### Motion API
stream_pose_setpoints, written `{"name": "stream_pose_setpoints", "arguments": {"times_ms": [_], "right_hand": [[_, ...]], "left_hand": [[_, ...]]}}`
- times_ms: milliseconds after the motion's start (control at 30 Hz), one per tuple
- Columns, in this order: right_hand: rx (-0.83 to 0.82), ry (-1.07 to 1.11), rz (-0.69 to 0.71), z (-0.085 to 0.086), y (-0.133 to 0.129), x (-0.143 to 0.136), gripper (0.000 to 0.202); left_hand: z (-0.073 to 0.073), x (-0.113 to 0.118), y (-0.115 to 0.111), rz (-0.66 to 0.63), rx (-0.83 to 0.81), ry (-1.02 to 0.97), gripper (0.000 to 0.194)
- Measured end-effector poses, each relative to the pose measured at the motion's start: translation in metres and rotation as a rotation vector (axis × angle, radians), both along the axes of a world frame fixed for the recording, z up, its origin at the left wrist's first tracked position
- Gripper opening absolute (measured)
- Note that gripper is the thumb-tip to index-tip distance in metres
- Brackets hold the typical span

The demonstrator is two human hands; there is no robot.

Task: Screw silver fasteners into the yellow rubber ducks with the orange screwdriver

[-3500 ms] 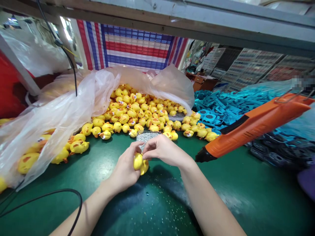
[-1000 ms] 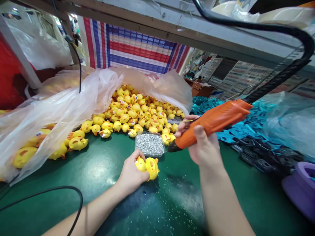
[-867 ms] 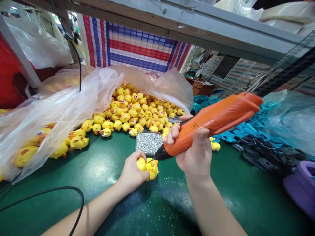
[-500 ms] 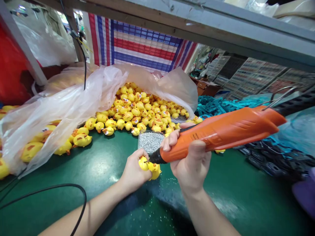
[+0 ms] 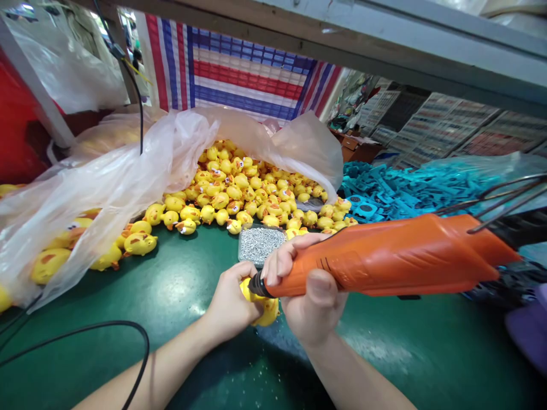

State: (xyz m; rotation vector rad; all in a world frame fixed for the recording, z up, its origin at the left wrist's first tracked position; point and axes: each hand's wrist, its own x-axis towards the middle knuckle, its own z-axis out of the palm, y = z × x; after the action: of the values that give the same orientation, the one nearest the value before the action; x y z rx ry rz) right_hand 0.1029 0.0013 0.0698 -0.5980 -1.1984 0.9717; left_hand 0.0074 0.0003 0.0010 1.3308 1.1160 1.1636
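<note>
Near the middle of the green table, my left hand grips a yellow toy duck, partly hidden by the fingers. Fingers of my right hand wrap round an orange electric screwdriver, which points left and slightly down. Its black nose touches or nearly touches the duck; the tip itself is hidden. Just behind both hands stands a clear tray of small silvery screws.
A heap of yellow ducks spills from a plastic bag behind the tray. Blue plastic parts lie at the back right, dark parts at the right. A black cable loops at the left; a metal beam crosses above.
The screwdriver has moved left and down, its nose now against or very near the duck, and my right hand has shifted with it. My left hand keeps its hold.
</note>
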Motion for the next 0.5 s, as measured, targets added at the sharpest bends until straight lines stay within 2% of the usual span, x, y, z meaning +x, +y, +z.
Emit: {"name": "stream_pose_setpoints", "arguments": {"times_ms": [100,167,333,400,500], "right_hand": [[-0.001,0.025,0.068,0.005,0.004,-0.001,0.043],[-0.017,0.044,0.073,0.014,0.007,0.0,0.044],[0.066,0.105,-0.111,0.041,0.004,0.015,0.05],[0.084,0.098,-0.137,0.044,0.0,0.022,0.049],[0.066,0.095,-0.131,0.037,-0.006,0.025,0.048]], "left_hand": [[0.0,0.0,0.002,0.001,-0.02,0.013,0.022],[-0.001,0.0,0.004,-0.01,-0.069,0.01,0.022],[0.0,-0.008,0.01,0.032,-0.152,0.067,0.022],[0.002,-0.011,0.011,0.057,-0.144,0.077,0.021],[0.006,-0.012,0.011,0.069,-0.133,0.045,0.021]]}}
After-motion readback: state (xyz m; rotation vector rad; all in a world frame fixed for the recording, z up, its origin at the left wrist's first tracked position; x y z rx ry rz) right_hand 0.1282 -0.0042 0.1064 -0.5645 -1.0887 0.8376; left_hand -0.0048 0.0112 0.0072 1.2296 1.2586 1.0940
